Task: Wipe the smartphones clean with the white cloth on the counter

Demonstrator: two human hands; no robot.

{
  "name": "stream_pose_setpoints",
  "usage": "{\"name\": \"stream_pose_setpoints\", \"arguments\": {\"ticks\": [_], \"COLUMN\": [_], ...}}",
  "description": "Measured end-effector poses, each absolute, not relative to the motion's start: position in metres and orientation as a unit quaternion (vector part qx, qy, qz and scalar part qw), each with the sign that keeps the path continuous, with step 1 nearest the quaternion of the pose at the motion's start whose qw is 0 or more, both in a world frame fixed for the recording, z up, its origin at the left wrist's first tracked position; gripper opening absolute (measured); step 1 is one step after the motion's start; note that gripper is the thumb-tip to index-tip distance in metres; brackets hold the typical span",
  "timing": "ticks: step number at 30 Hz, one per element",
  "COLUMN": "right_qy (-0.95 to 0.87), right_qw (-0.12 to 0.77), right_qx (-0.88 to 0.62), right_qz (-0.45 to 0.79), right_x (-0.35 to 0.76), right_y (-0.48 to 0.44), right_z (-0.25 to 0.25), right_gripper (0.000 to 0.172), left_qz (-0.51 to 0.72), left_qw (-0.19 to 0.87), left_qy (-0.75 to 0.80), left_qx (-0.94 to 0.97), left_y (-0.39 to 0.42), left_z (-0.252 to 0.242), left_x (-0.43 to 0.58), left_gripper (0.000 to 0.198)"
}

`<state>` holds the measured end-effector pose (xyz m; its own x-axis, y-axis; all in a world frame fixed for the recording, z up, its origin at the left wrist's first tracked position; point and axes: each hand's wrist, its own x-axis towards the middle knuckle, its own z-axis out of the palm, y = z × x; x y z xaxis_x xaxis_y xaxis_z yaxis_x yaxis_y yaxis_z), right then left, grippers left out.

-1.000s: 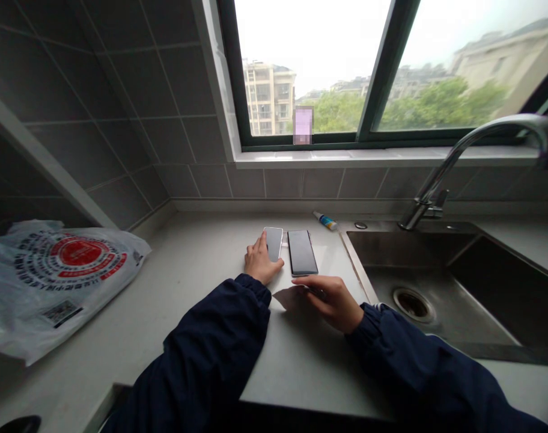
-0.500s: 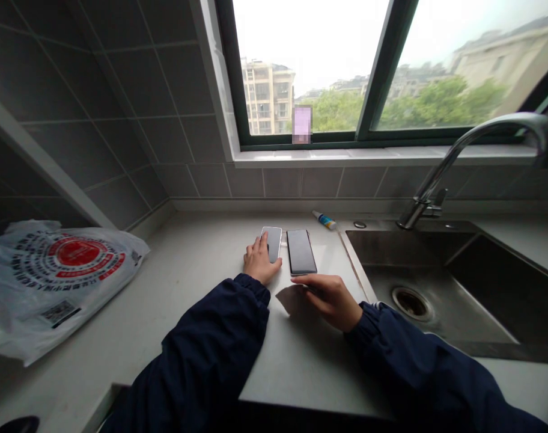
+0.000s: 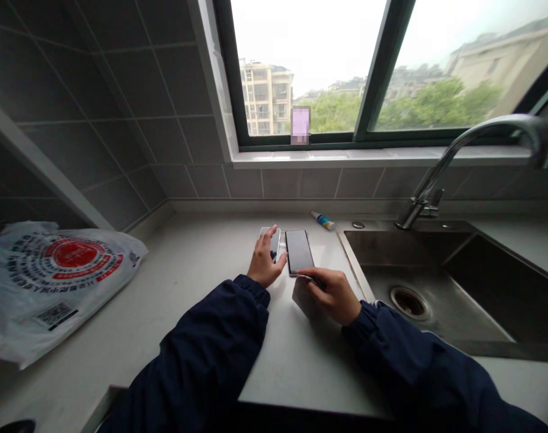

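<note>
A dark-screened phone point(image 3: 300, 251) lies on the white counter. To its left lies a second, light-edged phone point(image 3: 275, 242), partly covered by my left hand point(image 3: 265, 260), whose fingers are spread over it with the thumb toward the dark phone. My right hand point(image 3: 334, 293) is at the near end of the dark phone, its thumb and index finger pinched on a thin flat sheet point(image 3: 304, 296) that hangs below the fingers. What the sheet is cannot be made out.
A small tube point(image 3: 323, 221) lies behind the phones. To the right are a steel sink point(image 3: 436, 325) and a curved faucet point(image 3: 440, 168). A white plastic bag point(image 3: 66, 270) with red print rests at the left. A window is behind the counter point(image 3: 202, 240).
My left hand has shifted slightly right, its fingers more raised and spread. The thin sheet in my right hand has swung right and hangs more steeply near the dark phone's end.
</note>
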<state>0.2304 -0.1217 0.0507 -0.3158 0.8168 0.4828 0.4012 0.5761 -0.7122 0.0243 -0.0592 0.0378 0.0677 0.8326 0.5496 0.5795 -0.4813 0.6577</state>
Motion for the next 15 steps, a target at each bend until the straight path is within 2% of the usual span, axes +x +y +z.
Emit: {"name": "stream_pose_setpoints", "arguments": {"ticks": [5, 7, 10, 12, 15], "right_qy": [-0.744, -0.728, -0.679, -0.629, -0.605], "right_qw": [0.447, 0.456, 0.462, 0.457, 0.451], "right_qx": [-0.457, -0.473, -0.498, -0.495, -0.48], "right_qz": [0.196, 0.194, 0.278, 0.389, 0.447], "right_x": [0.237, 0.241, 0.247, 0.249, 0.249], "right_y": [-0.109, -0.102, -0.092, -0.086, -0.079], "right_z": [0.047, 0.042, 0.034, 0.029, 0.023], "right_gripper": [0.023, 0.021, 0.019, 0.018, 0.027], "left_qz": [0.493, 0.477, 0.473, 0.484, 0.479], "left_qw": [0.415, 0.48, 0.519, 0.53, 0.532], "left_qy": [0.429, 0.42, 0.414, 0.411, 0.426], "left_qx": [0.633, 0.605, 0.58, 0.561, 0.553], "left_y": [-0.064, -0.064, -0.063, -0.064, -0.066], "left_z": [0.031, 0.028, 0.028, 0.03, 0.035], "left_x": [0.039, 0.042, 0.044, 0.044, 0.045], "left_gripper": [0.078, 0.088, 0.094, 0.091, 0.083]}}
